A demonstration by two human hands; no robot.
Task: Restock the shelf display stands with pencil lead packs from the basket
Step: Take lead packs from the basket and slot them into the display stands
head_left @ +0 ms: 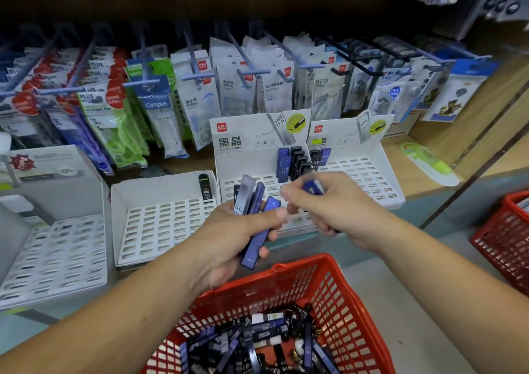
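Observation:
My left hand [229,236] grips a bundle of blue and grey pencil lead packs [253,216] above the red basket [335,282], which holds several more loose packs [257,342]. Just to its right, my right hand [329,207] pinches a single blue pack [312,187], blurred, in front of the middle white display stand [234,159]. That stand has several blue and black packs [294,163] standing in its slots. A further white stand [372,170] to the right holds a few packs at its back left corner.
Two more white slotted stands sit at the left [160,225] [54,247], one with a single black pack [204,186]. Correction tape packets hang on pegs [197,76] behind. A second red basket [506,239] stands at the right edge. A green packet [429,163] lies on the wooden shelf.

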